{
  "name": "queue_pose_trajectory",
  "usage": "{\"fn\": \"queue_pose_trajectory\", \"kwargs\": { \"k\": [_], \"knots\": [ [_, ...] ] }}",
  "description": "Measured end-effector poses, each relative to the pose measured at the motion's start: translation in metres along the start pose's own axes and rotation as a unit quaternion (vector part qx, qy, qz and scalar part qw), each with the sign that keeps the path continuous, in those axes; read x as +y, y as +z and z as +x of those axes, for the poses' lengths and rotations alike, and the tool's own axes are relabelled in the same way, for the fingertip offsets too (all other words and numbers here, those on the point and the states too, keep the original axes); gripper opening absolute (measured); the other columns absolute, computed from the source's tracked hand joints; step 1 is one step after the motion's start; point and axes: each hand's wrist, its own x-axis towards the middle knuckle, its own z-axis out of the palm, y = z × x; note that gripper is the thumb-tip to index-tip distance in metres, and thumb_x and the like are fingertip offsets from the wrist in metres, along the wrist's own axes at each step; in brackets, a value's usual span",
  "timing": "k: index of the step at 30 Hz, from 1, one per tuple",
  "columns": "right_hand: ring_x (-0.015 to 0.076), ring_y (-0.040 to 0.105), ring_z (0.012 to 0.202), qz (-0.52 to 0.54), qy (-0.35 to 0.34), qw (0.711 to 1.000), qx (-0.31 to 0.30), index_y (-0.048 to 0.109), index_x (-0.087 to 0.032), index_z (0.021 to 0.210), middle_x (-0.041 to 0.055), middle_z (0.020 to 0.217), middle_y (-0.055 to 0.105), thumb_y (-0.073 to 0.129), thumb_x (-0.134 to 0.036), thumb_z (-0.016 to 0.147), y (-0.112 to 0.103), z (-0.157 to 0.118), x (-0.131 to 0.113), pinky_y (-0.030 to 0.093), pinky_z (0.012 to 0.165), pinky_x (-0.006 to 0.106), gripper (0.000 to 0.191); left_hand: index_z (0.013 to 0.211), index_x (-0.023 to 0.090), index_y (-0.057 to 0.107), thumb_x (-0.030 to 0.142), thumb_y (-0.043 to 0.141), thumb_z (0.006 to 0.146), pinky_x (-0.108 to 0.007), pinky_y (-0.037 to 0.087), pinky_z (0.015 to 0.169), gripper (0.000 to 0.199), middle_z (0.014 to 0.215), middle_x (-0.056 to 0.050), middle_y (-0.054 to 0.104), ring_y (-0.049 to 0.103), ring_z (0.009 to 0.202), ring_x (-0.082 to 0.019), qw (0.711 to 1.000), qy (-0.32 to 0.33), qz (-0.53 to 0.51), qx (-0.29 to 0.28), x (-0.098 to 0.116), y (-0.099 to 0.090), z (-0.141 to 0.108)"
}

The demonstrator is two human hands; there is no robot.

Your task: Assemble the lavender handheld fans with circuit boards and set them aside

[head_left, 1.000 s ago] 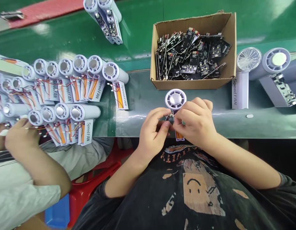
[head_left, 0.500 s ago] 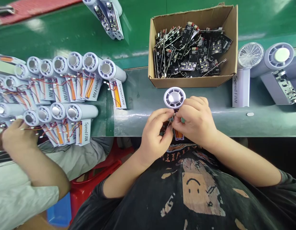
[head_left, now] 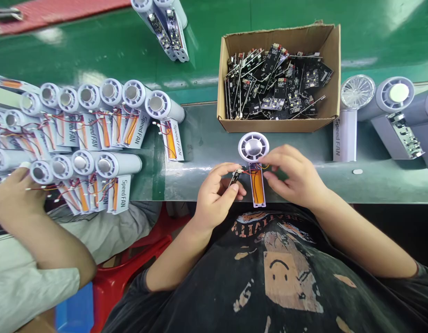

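Note:
A small black circuit board (head_left: 235,176) is pinched between the thumb and fingers of my left hand (head_left: 216,196). Red wires run from its upper end to an open-backed handheld fan (head_left: 253,147), which lies in front of me, round head away from me. Inside the fan's handle an orange battery (head_left: 257,186) shows, with a dark wire across it. My right hand (head_left: 292,175) is at the right of the handle, thumb and forefinger apart. Its forefinger is close to a yellow wire (head_left: 265,167) below the fan head; whether they touch I cannot tell.
Behind the fan stands a cardboard box (head_left: 279,126) of circuit boards. Rows of fans (head_left: 119,163) with loose wires fill the left, beside a co-worker's hand (head_left: 16,196). More fans (head_left: 345,134) stand at the right, near a small white piece (head_left: 357,171).
My hands have moved apart. The right hand has drawn back from the wires and loosened its fingers, while the left has shifted left with the board, uncovering the fan's handle.

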Motion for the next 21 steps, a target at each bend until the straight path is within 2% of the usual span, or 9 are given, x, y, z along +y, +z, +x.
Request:
{"fn": "queue_pose_trajectory", "kwargs": {
  "k": [2,5,7,9,12,14,16,18,21],
  "knots": [
    [0.0166,0.066,0.088,0.076,0.030,0.996,-0.028,0.066,-0.022,0.106,0.0044,0.095,0.070,0.055,-0.015,0.090,0.005,-0.001,0.004,0.056,0.079,0.034,0.020,0.114,0.027,0.063,0.017,0.061,0.087,-0.020,0.057,0.053,0.029,0.117,-0.003,0.059,0.064,0.066,-0.007,0.999,-0.013,-0.035,-0.010,-0.002,-0.002,0.000],
    [0.0144,0.068,0.084,0.183,0.098,0.978,-0.024,0.067,-0.019,0.108,0.0035,0.093,0.073,0.061,-0.017,0.089,0.009,-0.001,0.005,0.057,0.076,0.030,0.019,0.114,0.027,0.061,0.017,0.062,0.085,-0.018,0.055,0.048,0.030,0.110,-0.002,0.062,0.063,0.062,-0.007,0.996,-0.040,-0.082,-0.022,-0.004,-0.006,0.000],
    [0.0139,0.068,0.084,0.191,0.100,0.976,-0.019,0.070,-0.020,0.099,0.0029,0.091,0.073,0.064,-0.017,0.088,0.010,-0.001,0.004,0.056,0.077,0.030,0.013,0.113,0.026,0.061,0.017,0.061,0.085,-0.018,0.054,0.048,0.030,0.102,-0.001,0.064,0.062,0.061,-0.007,0.994,-0.060,-0.089,-0.036,-0.005,-0.007,0.000],
    [0.0138,0.067,0.084,0.167,0.083,0.982,-0.005,0.073,-0.021,0.088,0.0021,0.087,0.071,0.066,-0.017,0.087,0.009,0.000,0.002,0.054,0.078,0.029,0.008,0.117,0.027,0.058,0.016,0.060,0.087,-0.018,0.054,0.048,0.033,0.103,-0.001,0.063,0.062,0.061,-0.007,0.995,-0.054,-0.072,-0.047,-0.005,-0.008,-0.001],
    [0.0137,0.065,0.082,0.166,0.068,0.984,0.004,0.072,-0.022,0.088,0.0016,0.086,0.068,0.066,-0.018,0.087,0.010,0.001,-0.002,0.054,0.074,0.029,0.008,0.127,0.033,0.049,0.016,0.055,0.091,-0.017,0.053,0.046,0.040,0.128,-0.004,0.055,0.063,0.061,-0.005,0.999,0.010,0.005,-0.046,-0.003,-0.006,-0.003],
    [0.0136,0.065,0.083,0.159,0.052,0.986,0.000,0.071,-0.021,0.088,0.0022,0.089,0.068,0.065,-0.015,0.086,0.013,0.002,-0.007,0.053,0.075,0.029,0.009,0.126,0.034,0.050,0.015,0.052,0.094,-0.018,0.055,0.051,0.037,0.140,-0.006,0.047,0.066,0.072,-0.007,0.989,0.086,0.109,-0.044,0.002,-0.004,-0.004],
    [0.0134,0.065,0.081,0.122,0.026,0.992,-0.001,0.069,-0.019,0.085,0.0025,0.087,0.068,0.063,-0.011,0.085,0.016,0.002,-0.012,0.052,0.074,0.028,0.010,0.117,0.030,0.056,0.016,0.055,0.093,-0.027,0.061,0.071,0.028,0.143,-0.006,0.045,0.066,0.100,-0.015,0.955,0.175,0.236,-0.040,0.010,-0.001,-0.003],
    [0.0140,0.063,0.076,0.056,-0.006,0.998,0.004,0.067,-0.019,0.079,0.0020,0.080,0.067,0.062,-0.010,0.083,0.020,0.002,-0.018,0.051,0.069,0.029,0.011,0.105,0.025,0.061,0.019,0.061,0.091,-0.038,0.058,0.091,0.016,0.141,-0.006,0.048,0.056,0.123,-0.024,0.913,0.233,0.334,-0.028,0.017,0.001,-0.002],
    [0.0158,0.061,0.071,-0.034,-0.036,0.998,0.031,0.065,-0.019,0.074,0.0018,0.074,0.065,0.062,-0.010,0.082,0.024,0.001,-0.022,0.047,0.065,0.031,0.012,0.092,0.021,0.061,0.020,0.063,0.090,-0.042,0.053,0.100,0.004,0.138,-0.007,0.051,0.052,0.127,-0.025,0.891,0.240,0.385,0.000,0.024,0.003,0.001]
  ]
}}
